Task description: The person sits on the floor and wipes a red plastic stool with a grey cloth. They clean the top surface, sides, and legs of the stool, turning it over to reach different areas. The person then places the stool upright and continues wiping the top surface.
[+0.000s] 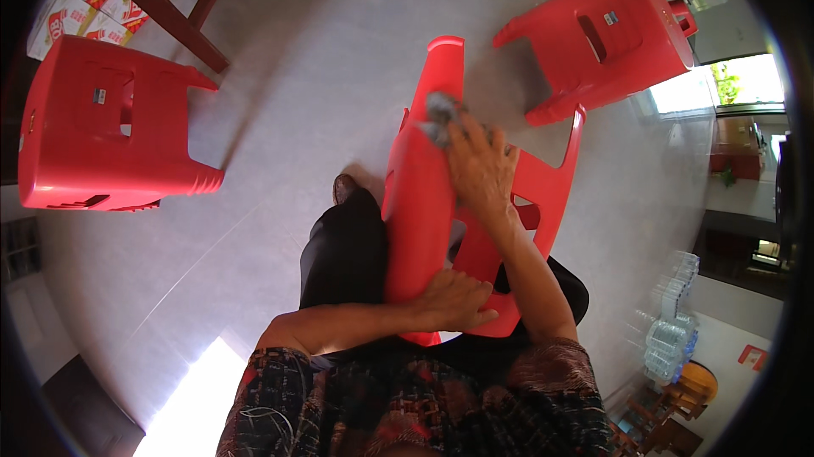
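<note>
The tipped stool [424, 203] near the middle is bright red, and the cloth [441, 114] on it is grey. The stool at far left [102, 126] and the stool at far right [610, 37] are the same red. The floor [297, 92] is pale grey. The trousers [343, 258] are black; the blouse [407, 402] nearest is dark with a reddish floral print. The boxes [89, 3] at far left are white and red.

Grey cloth [441, 114] blurred, partly hidden.

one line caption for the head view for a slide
Seated person steadies a tipped red plastic stool with the left hand while the right hand presses a grey cloth against it.
</note>
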The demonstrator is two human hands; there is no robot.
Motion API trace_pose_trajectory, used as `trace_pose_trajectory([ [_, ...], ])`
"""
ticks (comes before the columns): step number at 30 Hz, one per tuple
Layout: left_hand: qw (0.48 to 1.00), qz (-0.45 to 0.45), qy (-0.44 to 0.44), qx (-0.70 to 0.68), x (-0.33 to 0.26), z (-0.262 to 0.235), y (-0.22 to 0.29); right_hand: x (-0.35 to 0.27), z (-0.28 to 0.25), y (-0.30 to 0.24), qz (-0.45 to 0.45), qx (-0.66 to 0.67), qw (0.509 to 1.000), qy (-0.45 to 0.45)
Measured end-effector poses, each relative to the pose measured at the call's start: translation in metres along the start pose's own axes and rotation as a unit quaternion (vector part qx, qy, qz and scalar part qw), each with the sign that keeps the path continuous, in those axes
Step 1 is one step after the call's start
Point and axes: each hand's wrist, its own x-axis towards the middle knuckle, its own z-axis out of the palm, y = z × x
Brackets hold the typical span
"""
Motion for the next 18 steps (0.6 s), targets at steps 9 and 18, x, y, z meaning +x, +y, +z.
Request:
trace_pose_trajectory([
  [9,0.999,0.017,0.03,-0.007,-0.002,0.009,-0.004,-0.023,-0.019,0.004,-0.074,0.065,0.995,-0.026],
  [18,0.997,0.039,0.062,0.012,-0.001,0.013,-0.006,0.009,-0.003,0.011,-0.042,0.034,0.997,-0.051],
])
